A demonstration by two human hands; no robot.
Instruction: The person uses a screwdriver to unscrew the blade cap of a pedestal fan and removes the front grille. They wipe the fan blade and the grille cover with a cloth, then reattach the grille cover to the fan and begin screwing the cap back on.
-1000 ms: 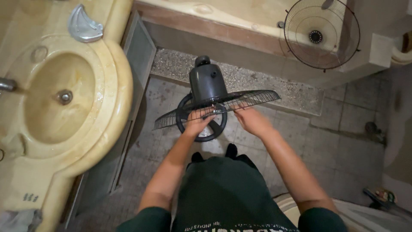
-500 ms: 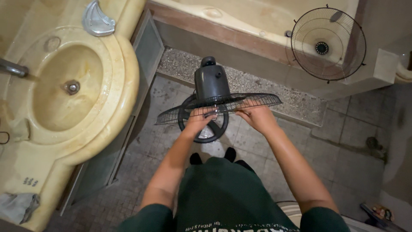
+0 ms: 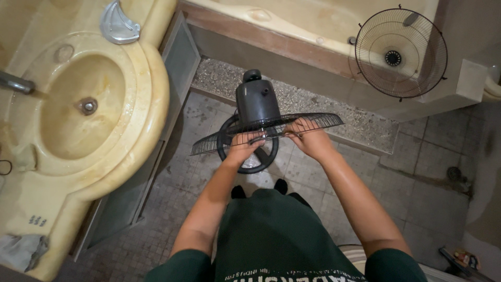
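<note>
While standing over the fan point(image 3: 257, 104) on the tiled floor point(image 3: 334, 183), gripping its rear grille point(image 3: 313, 122) with left hand point(image 3: 244, 148) and right hand point(image 3: 311, 140); front grille point(image 3: 401, 53) already lying detached against the tub point(image 3: 313, 21); rear grille apparently not yet removed.

1. A yellowed washbasin point(image 3: 130, 156) is taking up the left side, with a metal drain point(image 3: 87, 106) sitting in the middle of its bowl.
2. A metal tap point(image 3: 15, 83) is jutting in over the bowl from the left edge.
3. A grey soap holder point(image 3: 118, 23) is lying on the basin's upper rim.
4. A crumpled grey rag point(image 3: 21, 250) is resting on the basin's lower left corner.
5. A cream bathtub point(image 3: 313, 21) is running along the top, behind a brown ledge.
6. A round wire fan guard point(image 3: 401, 52) is leaning at the tub's right end.
7. Grey floor tiles point(image 3: 417, 156) are showing stains and dark grout.
</note>
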